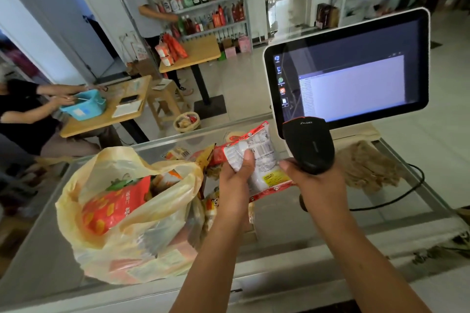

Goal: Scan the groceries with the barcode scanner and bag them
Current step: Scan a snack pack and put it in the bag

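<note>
My left hand (235, 180) grips a white snack packet with red edges (259, 150), held up with its barcode side facing me. Just to its right, my right hand (312, 183) holds the black barcode scanner (309, 143) by its handle, the head close beside the packet. A yellowish plastic bag (127, 213) stands open on the glass counter at the left, holding a red strawberry-print pack (112, 207) and other packets. Several loose snack packets (201, 155) lie on the counter behind the bag and my left hand.
The checkout screen (348, 71) stands at the back right of the glass counter (292, 221). A brown cloth (368, 168) and the scanner cable (396, 198) lie to the right. Beyond the counter are wooden tables, a seated person, a standing person and stocked shelves.
</note>
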`<state>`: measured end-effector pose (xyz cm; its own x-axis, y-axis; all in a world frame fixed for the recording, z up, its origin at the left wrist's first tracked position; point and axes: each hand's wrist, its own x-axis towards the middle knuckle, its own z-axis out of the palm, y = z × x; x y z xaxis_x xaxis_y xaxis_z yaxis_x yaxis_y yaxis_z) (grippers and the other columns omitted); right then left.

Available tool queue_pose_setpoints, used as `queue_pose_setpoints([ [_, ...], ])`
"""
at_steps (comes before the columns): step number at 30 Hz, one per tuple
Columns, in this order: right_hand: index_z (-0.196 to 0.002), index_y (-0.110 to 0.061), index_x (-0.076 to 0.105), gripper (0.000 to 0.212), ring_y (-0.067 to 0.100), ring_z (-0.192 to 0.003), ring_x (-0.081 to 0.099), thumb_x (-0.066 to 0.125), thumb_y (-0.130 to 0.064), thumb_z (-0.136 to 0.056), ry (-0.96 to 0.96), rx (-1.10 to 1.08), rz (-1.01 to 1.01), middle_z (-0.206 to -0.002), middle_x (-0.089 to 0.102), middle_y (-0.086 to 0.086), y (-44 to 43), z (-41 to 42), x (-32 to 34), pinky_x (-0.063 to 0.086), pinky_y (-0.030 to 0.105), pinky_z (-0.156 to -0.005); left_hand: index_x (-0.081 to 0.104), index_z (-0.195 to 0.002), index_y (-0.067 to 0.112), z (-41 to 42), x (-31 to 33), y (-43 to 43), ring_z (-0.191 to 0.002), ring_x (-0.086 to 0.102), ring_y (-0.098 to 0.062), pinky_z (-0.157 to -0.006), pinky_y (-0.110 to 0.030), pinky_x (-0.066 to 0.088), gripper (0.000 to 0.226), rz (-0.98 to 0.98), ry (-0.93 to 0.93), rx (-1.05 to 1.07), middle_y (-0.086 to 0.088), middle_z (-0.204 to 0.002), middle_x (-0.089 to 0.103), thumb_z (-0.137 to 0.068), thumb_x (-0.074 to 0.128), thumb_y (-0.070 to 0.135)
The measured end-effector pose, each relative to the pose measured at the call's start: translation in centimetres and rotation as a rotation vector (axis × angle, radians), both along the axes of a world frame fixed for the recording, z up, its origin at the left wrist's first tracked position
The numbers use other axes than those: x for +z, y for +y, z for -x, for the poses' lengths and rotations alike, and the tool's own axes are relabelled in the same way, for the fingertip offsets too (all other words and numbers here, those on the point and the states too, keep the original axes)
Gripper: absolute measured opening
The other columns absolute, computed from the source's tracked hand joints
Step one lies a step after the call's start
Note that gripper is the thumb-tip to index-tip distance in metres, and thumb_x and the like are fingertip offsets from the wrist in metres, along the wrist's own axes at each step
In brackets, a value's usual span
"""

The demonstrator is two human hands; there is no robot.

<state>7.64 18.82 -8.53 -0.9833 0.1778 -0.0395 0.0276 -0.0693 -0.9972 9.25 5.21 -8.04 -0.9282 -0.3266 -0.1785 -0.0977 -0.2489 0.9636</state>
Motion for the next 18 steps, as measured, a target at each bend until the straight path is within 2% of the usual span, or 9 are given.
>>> queue_pose_setpoints([
  [2, -0.105, -0.006, 0.068, 0.034, 0.012, -0.078, 0.068, 0.082, -0.013, -0.074, -0.003, -0.017, 0.006, -0.085, 0.071, 0.003, 0.4, -0.1, 0.1, 0.051, 0.017, -0.062, 0.061, -0.127, 0.016, 0.1, 0.2, -0.3, -0.101, 0.073, -0.025, -0.091, -0.047, 0.057, 0.033, -0.026, 0.008, 0.053, -0.004, -0.113, 0.074, -0.098, 0.057, 0.030],
  [4, -0.104, -0.006, 0.068, 0.033, 0.010, -0.074, 0.067, 0.082, -0.014, -0.074, 0.002, -0.016, 0.037, -0.084, 0.072, 0.005, 0.8, -0.3, 0.1, 0.048, 0.014, -0.060, 0.062, -0.124, 0.016, 0.2, 0.4, -0.6, -0.100, 0.073, -0.025, -0.091, -0.047, 0.057, 0.029, 0.005, 0.016, 0.068, -0.003, -0.112, 0.075, -0.099, 0.056, 0.028],
  [10, -0.109, -0.012, 0.067, 0.038, 0.013, -0.086, 0.068, 0.082, -0.022, -0.074, 0.030, -0.010, 0.025, -0.088, 0.070, 0.000, 0.7, -1.2, 0.7, 0.047, 0.014, -0.063, 0.058, -0.131, 0.016, 0.2, 0.3, -0.2, -0.102, 0.072, -0.022, -0.084, -0.038, 0.061, 0.034, 0.063, 0.057, 0.112, -0.002, -0.119, 0.072, -0.099, 0.057, 0.026],
  [14, -0.107, -0.024, 0.066, 0.039, -0.004, -0.084, 0.065, 0.081, -0.032, -0.072, 0.060, -0.002, -0.022, -0.086, 0.069, -0.015, 0.8, -2.0, 2.3, 0.048, 0.015, -0.069, 0.053, -0.135, 0.011, 2.3, 1.5, -1.3, -0.107, 0.070, -0.028, -0.083, -0.038, 0.061, 0.035, -0.019, 0.097, 0.129, -0.008, -0.124, 0.069, -0.101, 0.055, 0.019],
  [16, -0.098, -0.015, 0.069, 0.037, 0.001, -0.070, 0.067, 0.078, -0.038, -0.071, 0.057, 0.049, -0.068, -0.075, 0.070, -0.007, 0.9, -2.5, 3.3, 0.054, 0.020, -0.067, 0.051, -0.135, 0.011, 3.9, 2.8, -2.2, -0.106, 0.070, -0.027, -0.077, -0.032, 0.062, 0.034, -0.013, 0.137, 0.162, -0.009, -0.123, 0.068, -0.101, 0.054, 0.017],
  [18, -0.086, -0.008, 0.068, 0.030, 0.012, -0.057, 0.066, 0.077, -0.034, -0.076, 0.073, 0.132, -0.083, -0.062, 0.068, 0.005, 0.6, -3.3, 4.4, 0.056, 0.026, -0.062, 0.051, -0.134, 0.013, 5.4, 4.3, -2.8, -0.103, 0.070, -0.025, -0.071, -0.029, 0.061, 0.033, -0.023, 0.175, 0.189, -0.008, -0.121, 0.068, -0.102, 0.054, 0.019],
])
